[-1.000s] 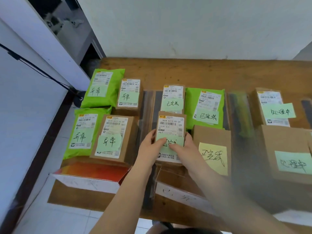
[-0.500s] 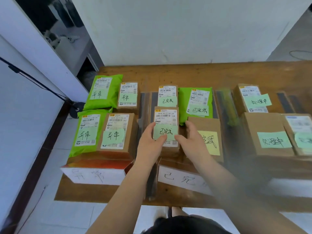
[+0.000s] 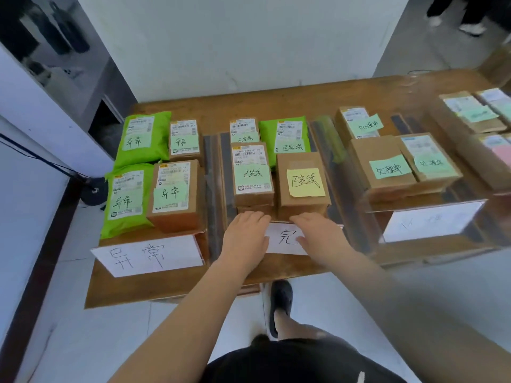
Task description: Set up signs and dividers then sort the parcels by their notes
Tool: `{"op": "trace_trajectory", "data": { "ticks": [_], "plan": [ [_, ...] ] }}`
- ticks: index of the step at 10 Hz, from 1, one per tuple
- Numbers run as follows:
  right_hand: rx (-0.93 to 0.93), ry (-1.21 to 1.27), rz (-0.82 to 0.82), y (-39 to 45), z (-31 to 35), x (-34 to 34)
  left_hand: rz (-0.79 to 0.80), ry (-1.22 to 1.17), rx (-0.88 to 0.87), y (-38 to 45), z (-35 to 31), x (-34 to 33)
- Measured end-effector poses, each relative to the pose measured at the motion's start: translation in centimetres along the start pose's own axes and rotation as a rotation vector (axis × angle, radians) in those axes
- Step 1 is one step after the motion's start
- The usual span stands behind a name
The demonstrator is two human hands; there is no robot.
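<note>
both hands on the middle sign point(image 3: 284, 238) at the table point(image 3: 276, 106) front edge: left hand point(image 3: 244, 234) and right hand point(image 3: 318, 234) flat, fingers straight, gripping nothing. 4 parcels just behind.

Bare forearms, no sleeves; dark shorts point(image 3: 298, 363) w/ small white mark, black slipper point(image 3: 279, 302).
</note>
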State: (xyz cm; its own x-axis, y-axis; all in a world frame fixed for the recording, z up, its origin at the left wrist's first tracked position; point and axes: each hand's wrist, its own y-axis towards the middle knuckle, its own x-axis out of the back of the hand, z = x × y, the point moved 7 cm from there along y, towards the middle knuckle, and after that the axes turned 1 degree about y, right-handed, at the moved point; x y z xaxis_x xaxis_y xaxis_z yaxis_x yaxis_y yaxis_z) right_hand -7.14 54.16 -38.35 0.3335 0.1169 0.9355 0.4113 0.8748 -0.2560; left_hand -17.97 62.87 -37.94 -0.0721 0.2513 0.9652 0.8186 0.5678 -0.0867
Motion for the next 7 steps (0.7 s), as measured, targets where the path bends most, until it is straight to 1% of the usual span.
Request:
{"op": "trace_trajectory", "data": {
  "ticks": [1,3,5,6,7],
  "plan": [
    [0.024,-0.092,0.003,0.2,-0.6,-0.7,0.043,-0.036,0.024,-0.9,0.2,-0.9],
    [0.094,-0.149,0.015,0.2,-0.4,-1.1,0.078,-0.056,0.058,-2.3,0.2,-1.4],
    [0.088,-0.135,-0.002,0.0,-0.2,-1.0,0.091,0.001,0.009,-2.4,-0.4,-0.6],
    [0.076,-0.088,-0.070,-1.0,0.0,-0.1,0.028,0.057,-0.006,-2.5,-0.7,0.6],
    [0.099,-0.142,-0.095,-2.0,0.5,1.3,-0.031,0.114,0.041,-2.8,-0.5,2.2]
  ]
}}
